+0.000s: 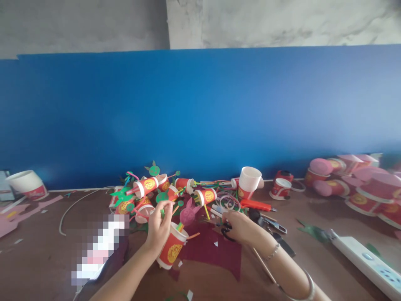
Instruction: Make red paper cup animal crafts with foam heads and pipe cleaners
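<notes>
Brown table top (37, 251) lies before a blue panel (194, 113), with bare grey wall (282, 23) above it. On the table, near the person, is one red paper cup (171, 250) with a white rim and a gold print, leaning slightly. A dark pink rabbit-shaped cutout (188, 214) rises at its mouth, beside some coloured strips. The left hand (158, 228) is just beside the rim; its thumb and finger are together at the tips, near a small green piece, but one cannot tell if they clamp it. The right hand (239, 225) has its fingers closed on black-handled scissors (228, 232), above a dark red sheet (216, 251). Other decorated cups (146, 186) lie in a pile behind.

The cup should be very light, and its wall probably bends under a strong squeeze. It seems better to hold it low around the body, with gentle fingers. The cutout and the strips look thin and may crease or tear, so they are not a good place for lifting.
</notes>
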`<state>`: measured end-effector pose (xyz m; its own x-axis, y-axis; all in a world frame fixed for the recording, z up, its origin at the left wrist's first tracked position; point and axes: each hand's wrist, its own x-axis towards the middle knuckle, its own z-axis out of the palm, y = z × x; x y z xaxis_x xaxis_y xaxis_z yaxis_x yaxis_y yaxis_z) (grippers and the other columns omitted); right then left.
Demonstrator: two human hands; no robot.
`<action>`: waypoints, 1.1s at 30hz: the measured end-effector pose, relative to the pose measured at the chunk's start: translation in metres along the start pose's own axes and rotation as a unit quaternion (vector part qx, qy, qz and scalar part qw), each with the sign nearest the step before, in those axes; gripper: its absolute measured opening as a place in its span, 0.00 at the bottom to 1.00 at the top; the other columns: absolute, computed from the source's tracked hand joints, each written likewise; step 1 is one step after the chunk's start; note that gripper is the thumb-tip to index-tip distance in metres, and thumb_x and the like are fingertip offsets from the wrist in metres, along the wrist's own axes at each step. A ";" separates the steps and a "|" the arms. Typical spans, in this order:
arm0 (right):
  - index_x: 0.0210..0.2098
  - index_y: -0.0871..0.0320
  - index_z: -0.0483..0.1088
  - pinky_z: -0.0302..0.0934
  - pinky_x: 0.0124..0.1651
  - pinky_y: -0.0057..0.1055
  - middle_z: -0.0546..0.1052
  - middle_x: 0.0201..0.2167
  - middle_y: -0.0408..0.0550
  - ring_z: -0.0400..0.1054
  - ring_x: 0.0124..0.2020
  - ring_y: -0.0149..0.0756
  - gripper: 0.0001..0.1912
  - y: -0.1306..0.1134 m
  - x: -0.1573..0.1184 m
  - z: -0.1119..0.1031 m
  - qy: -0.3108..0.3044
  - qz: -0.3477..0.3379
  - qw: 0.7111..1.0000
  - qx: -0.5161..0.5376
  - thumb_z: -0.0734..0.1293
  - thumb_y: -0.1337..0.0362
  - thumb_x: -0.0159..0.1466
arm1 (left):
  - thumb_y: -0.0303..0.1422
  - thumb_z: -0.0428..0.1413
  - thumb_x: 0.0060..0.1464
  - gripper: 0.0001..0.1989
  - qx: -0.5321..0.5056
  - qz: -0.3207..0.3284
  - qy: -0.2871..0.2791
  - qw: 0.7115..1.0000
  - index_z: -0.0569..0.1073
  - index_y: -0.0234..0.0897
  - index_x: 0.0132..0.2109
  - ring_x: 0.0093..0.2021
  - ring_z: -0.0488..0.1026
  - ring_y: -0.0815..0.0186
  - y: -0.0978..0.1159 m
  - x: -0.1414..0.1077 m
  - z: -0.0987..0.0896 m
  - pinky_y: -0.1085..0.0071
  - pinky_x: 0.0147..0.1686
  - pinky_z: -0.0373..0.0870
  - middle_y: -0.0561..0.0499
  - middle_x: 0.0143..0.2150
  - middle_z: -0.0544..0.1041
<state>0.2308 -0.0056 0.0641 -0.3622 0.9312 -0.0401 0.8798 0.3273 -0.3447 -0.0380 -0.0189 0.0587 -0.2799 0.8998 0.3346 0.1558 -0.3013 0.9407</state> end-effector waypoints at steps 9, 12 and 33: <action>0.41 0.60 0.71 0.52 0.31 0.27 0.75 0.32 0.47 0.68 0.33 0.37 0.20 0.000 0.016 0.015 -0.037 0.016 0.999 -0.007 0.65 0.74 0.48 | 0.26 0.52 0.55 0.21 0.275 0.391 0.036 0.878 0.61 0.38 0.56 0.57 0.63 0.52 0.012 -0.018 -0.003 0.53 0.54 0.61 0.39 0.53 0.68; 0.41 0.60 0.72 0.55 0.35 0.29 0.77 0.34 0.49 0.70 0.37 0.39 0.17 -0.009 0.013 0.014 -0.023 0.015 0.999 -0.019 0.63 0.72 0.53 | 0.23 0.47 0.56 0.16 0.284 0.438 -0.315 0.793 0.68 0.40 0.49 0.45 0.71 0.59 0.021 -0.043 0.013 0.61 0.48 0.66 0.45 0.42 0.75; 0.23 0.57 0.76 0.51 0.25 0.26 0.79 0.23 0.47 0.70 0.25 0.35 0.11 -0.055 0.000 0.011 0.020 0.013 1.000 -0.009 0.62 0.71 0.53 | 0.26 0.53 0.49 0.26 0.013 -0.065 -0.253 0.965 0.66 0.36 0.57 0.45 0.74 0.59 -0.043 -0.064 0.077 0.63 0.46 0.71 0.40 0.49 0.74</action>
<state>0.1795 -0.0257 0.0727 -0.3266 0.9451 -0.0110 0.8943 0.3053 -0.3271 0.0457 -0.0390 -0.0074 0.1977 0.9706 0.1370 0.1757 -0.1726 0.9692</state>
